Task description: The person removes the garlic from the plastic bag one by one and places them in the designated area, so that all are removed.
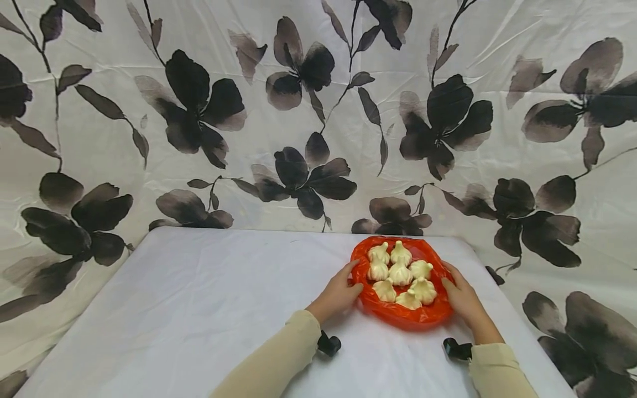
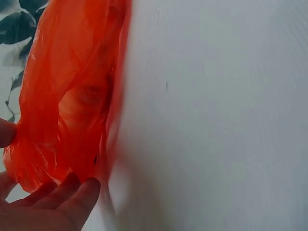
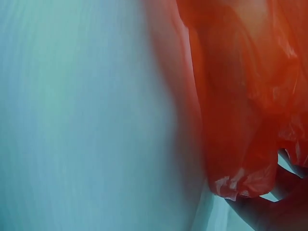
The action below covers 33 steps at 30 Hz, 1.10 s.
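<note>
An orange-red plastic bag [image 1: 405, 320], its mouth rolled open into a round shape, is on the right half of the white table. Several pale garlic bulbs [image 1: 400, 273] sit inside it. My left hand [image 1: 340, 290] grips the bag's left side, thumb near the rim and fingers against the outer wall, as the left wrist view shows on the crinkled plastic [image 2: 67, 86]. On the opposite side my right hand [image 1: 464, 298] holds the edge. In the right wrist view its fingers [image 3: 284, 207] are partly hidden behind the plastic [image 3: 231, 120].
The white tabletop [image 1: 214, 309] extends to the left of the bag. A floral cloth [image 1: 298, 121] hangs behind the table and along its sides. Small black devices [image 1: 328, 344] sit at both wrists. The table's right edge lies close beside my right hand.
</note>
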Available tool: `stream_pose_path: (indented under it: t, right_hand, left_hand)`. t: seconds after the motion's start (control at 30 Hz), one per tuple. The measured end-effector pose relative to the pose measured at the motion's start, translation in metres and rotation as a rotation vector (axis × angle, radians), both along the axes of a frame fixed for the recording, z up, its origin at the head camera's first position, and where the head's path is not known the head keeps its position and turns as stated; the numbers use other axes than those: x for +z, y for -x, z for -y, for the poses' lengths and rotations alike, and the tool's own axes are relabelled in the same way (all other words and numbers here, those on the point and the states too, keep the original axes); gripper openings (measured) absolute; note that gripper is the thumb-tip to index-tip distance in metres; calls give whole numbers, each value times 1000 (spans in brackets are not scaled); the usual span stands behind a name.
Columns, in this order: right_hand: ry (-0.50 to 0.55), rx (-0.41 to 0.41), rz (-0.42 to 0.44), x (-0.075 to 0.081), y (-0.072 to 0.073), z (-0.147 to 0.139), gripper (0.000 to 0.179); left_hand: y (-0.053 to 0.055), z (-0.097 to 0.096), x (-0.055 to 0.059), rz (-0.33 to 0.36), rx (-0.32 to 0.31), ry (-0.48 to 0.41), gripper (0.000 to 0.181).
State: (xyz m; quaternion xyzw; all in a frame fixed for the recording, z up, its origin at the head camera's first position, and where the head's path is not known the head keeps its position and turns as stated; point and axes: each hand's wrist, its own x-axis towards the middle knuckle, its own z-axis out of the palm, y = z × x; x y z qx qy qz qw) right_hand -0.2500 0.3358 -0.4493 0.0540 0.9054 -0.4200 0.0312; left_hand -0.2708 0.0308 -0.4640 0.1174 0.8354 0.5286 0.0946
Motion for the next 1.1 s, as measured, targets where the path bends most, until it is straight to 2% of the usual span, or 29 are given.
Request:
stream_pose_path:
  t: [0.33, 0.5, 0.73, 1.1]
  right_hand:
    - [16, 21, 11, 0, 6, 26, 54]
    - [2, 55, -16, 1, 8, 38, 54]
    - [-4, 86, -35, -1, 12, 52, 56]
    - [49, 112, -34, -5, 22, 78, 58]
  left_hand:
    - [3, 30, -1, -4, 38, -29, 62]
    - [3, 44, 0, 6, 70, -32, 62]
    - [1, 63, 0, 1, 84, -20, 61]
    - [-3, 97, 1, 17, 132, -11, 59]
